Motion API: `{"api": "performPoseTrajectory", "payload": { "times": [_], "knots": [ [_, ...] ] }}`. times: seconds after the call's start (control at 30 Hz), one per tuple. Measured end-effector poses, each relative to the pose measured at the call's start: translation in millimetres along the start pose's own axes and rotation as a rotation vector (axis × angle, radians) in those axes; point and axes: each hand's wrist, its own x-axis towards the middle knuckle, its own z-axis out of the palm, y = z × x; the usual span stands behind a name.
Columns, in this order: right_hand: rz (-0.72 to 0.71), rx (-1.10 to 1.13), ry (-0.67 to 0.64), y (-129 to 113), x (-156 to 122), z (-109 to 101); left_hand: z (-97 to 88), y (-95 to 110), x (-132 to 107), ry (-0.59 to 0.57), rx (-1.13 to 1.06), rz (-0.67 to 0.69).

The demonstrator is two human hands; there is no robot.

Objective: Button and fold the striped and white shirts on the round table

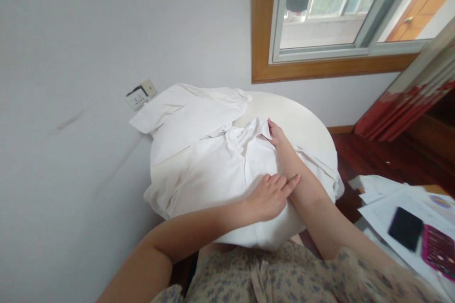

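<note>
A white shirt (220, 170) lies spread face up on a small round white table (302, 118), its collar toward the far side. My left hand (270, 194) rests flat on the shirt's lower front, fingers stretched out and open, touching my right forearm. My right hand (276, 133) reaches further up and pinches the tip of the shirt's collar (262, 127). A second white garment (188, 113) lies behind the shirt, near the wall.
A wall socket (141, 94) sits on the grey wall behind the table. A wood-framed window (320, 19) is above. At right lie papers (387, 203), a black phone (405, 228) and a pink case (439, 251). Red curtain (401, 113) hangs over dark wooden floor.
</note>
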Motion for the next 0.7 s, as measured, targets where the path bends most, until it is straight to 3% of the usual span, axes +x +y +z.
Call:
{"api": "performPoseTrajectory", "payload": {
  "times": [0.1,0.4,0.7],
  "knots": [
    [0.073,0.045,-0.006,-2,-5,2,3.7,0,2,-0.010,-0.008,-0.034],
    [0.117,0.091,-0.059,-5,-12,4,4.3,7,14,0.030,-0.023,-0.065],
    [0.036,0.073,-0.010,-2,-8,2,9.3,11,4,0.031,-0.045,-0.061]
  ]
}}
